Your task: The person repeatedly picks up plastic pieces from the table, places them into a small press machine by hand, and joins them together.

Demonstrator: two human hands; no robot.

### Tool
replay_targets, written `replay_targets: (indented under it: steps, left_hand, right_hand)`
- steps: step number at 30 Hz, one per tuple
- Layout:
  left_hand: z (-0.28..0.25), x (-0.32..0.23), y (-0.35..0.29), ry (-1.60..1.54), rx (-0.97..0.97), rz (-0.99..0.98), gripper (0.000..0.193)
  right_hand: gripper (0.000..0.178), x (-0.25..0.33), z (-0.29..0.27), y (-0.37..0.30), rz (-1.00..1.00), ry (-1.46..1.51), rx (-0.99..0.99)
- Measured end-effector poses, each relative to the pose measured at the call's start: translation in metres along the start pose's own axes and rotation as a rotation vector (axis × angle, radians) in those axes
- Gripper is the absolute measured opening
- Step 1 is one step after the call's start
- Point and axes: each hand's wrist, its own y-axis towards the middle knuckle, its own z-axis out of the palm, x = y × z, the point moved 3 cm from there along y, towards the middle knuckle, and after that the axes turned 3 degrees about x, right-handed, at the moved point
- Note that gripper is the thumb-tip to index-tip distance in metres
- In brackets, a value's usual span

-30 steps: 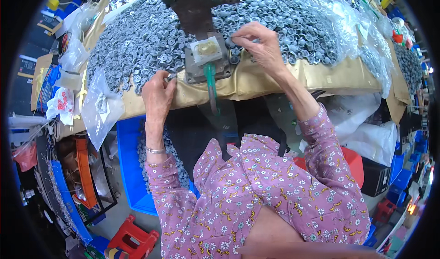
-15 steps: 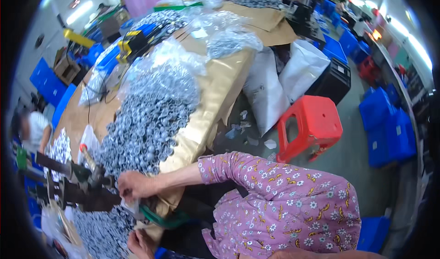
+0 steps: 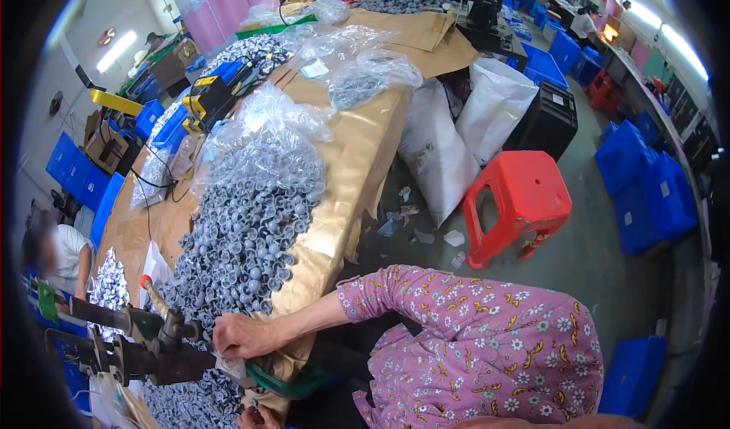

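My right hand [image 3: 245,335] is closed, fingertips pinched together beside the dark metal press [image 3: 163,349]; whatever they hold is hidden. A lever with a red knob [image 3: 145,281] rises from the press. My left hand [image 3: 258,417] shows only partly at the lower edge, its fingers curled by a heap of small grey parts [image 3: 186,402]; what is in them I cannot make out. Beyond my right hand, a large pile of grey cup-shaped plastic parts [image 3: 243,239] spreads over the table. Below my right wrist curves a green band [image 3: 285,385].
Clear plastic bags [image 3: 266,136] lie over the pile's far end on the paper-covered table [image 3: 357,151]. A red stool [image 3: 525,193], white sacks [image 3: 437,155] and blue crates [image 3: 646,193] stand to the right. Another person [image 3: 65,254] sits at the far left.
The view has shifted a little, so the press and my right hand appear farther right and lower. My left hand now sits lower, mostly cut off by the edge. My right hand stays closed at the press.
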Motion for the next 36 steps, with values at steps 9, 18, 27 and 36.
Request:
replay_targets:
  steps: [9, 18, 27, 36]
  left_hand:
    - [0.013, 0.043, -0.002, -0.254, -0.12, -0.081, 0.026]
    - [0.019, -0.011, 0.089, -0.648, -0.066, -0.189, 0.01]
    - [0.021, -0.01, 0.105, -0.618, 0.126, -0.153, 0.011]
    - [0.021, -0.007, 0.114, -0.637, 0.163, -0.139, 0.018]
  right_hand:
    - [0.019, 0.05, -0.012, 0.001, -0.397, -0.484, 0.048]
    - [0.023, 0.039, -0.022, -0.008, -0.272, -0.511, 0.078]
    - [0.033, 0.045, -0.021, -0.012, -0.202, -0.445, 0.161]
    - [0.033, 0.044, -0.022, -0.012, -0.173, -0.444, 0.173]
